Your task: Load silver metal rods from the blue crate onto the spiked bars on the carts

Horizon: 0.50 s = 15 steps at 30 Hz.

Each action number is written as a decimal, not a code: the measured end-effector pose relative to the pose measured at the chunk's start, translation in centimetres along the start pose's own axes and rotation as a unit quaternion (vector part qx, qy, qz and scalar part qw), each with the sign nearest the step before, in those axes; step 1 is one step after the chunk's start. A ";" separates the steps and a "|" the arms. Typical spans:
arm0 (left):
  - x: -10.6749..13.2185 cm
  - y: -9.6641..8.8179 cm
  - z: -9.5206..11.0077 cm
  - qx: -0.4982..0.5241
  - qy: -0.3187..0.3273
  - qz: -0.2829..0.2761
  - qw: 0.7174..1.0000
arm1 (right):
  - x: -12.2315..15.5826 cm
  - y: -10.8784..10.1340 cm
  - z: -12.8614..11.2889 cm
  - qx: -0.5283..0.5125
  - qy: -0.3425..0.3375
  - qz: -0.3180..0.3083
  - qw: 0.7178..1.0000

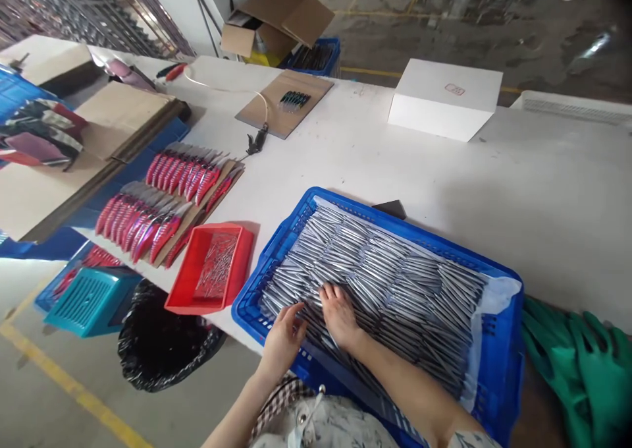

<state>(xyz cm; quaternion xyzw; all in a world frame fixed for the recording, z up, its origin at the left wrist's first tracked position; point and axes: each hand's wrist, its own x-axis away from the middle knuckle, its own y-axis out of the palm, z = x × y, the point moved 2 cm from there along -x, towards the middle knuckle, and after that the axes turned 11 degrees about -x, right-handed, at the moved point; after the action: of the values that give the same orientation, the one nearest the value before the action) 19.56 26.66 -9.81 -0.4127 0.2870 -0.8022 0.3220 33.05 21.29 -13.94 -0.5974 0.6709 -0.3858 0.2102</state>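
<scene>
Both hands rest on steel blades [390,283] packed in a blue crate [504,362] at the near edge of the table [494,184]. The right hand [340,316] lies flat with fingers spread, holding nothing. The left hand [284,335] is just beside it; its grip cannot be told. Left of the left hand stands a red tray [184,273] of pins [217,270], with pink-handled knives [182,171] beyond. Green gloves [582,362] lie right of the right hand.

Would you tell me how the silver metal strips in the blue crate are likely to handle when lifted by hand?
The metal strips look thin, rigid and glossy, so they would probably stay stiff but slide over one another. Packed in overlapping rows in the blue crate, a handful may fan apart.
</scene>
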 end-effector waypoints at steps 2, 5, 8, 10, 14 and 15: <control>0.9 0.0 -0.3 -0.060 0.080 0.044 0.994 | -0.2 0.2 0.1 0.010 0.006 0.012 1.000; 1.8 0.5 -0.8 -0.158 0.178 0.072 0.969 | -0.3 0.1 0.1 0.021 0.011 0.027 0.999; 2.1 0.8 -1.0 -0.230 0.223 0.069 0.945 | -0.4 -0.1 0.1 0.028 0.001 0.029 0.999; 2.0 0.8 -1.0 -0.248 0.236 0.068 0.937 | -0.5 -0.1 0.1 0.030 -0.007 0.024 0.999; 2.0 0.7 -0.9 -0.255 0.252 0.060 0.932 | -0.9 -0.3 0.6 0.024 -0.021 0.018 0.999; 2.0 0.7 -1.0 -0.257 0.252 0.058 0.931 | -0.9 -0.4 0.8 0.019 -0.029 0.013 0.999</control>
<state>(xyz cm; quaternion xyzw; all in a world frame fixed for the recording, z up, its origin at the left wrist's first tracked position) 18.02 24.95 -9.86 -0.2479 0.5785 -0.7588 0.1676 34.08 21.99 -14.27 -0.5950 0.6649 -0.3785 0.2462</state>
